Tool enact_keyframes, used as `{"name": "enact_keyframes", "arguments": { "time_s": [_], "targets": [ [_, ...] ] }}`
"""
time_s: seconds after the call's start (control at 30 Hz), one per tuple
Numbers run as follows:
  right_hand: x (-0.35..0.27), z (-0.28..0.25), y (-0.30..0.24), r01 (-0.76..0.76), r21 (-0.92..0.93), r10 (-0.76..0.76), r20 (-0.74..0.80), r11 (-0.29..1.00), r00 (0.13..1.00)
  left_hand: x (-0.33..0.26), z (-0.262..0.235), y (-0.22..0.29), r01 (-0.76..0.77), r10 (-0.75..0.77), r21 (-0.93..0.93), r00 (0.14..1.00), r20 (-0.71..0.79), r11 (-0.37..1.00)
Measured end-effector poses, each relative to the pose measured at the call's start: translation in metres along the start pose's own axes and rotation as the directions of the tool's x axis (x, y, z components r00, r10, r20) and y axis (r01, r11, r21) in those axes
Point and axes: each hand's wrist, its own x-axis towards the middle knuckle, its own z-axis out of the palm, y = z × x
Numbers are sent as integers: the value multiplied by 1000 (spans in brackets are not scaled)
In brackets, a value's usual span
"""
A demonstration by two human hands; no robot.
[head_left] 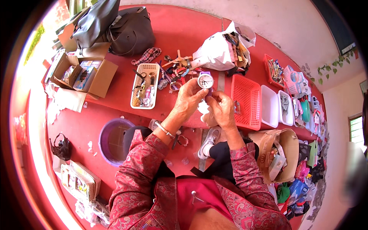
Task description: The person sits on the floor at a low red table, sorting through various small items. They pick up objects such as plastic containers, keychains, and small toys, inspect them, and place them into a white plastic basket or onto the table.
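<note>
A purple wristwatch (pixel 205 81) with a round white dial is raised in front of me, above the red ledge. My left hand (pixel 188 98) grips its case from the left, thumb and fingers closed at the edge. At the lower end, by the purple strap, the fingers of my right hand (pixel 222 109) are pinched together. What exactly lies between those right fingertips is partly hidden. A pale crumpled cloth or paper (pixel 208 118) shows just below and between the hands. Past the watch lies a pile of loose watches and straps (pixel 179 71).
A cream basket (pixel 135 101) of small items stands left of the pile; a red basket (pixel 245 97) and white tray (pixel 269 107) stand right. A stuffed white bag (pixel 214 50), open carton (pixel 105 78) and black handbag (pixel 132 32) sit farther back. A purple basin (pixel 104 140) is lower left.
</note>
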Motion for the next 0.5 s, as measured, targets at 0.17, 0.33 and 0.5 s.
{"name": "enact_keyframes", "arguments": {
  "time_s": [0.17,0.33,0.5],
  "targets": [
    [-1,2,-4,25,-1,-25,14,1000,1000,1,-3,-5,81,-85,-81,995,-46,993],
    [-1,4,-7,-21,44,19,39,999,999,0,-4,-5,72,-75,-62,996,-49,995],
    [0,5,-6,16,38,-18,36,999,999,0,-5,-7,13,-16,-88,999,-36,996]
  ]
}}
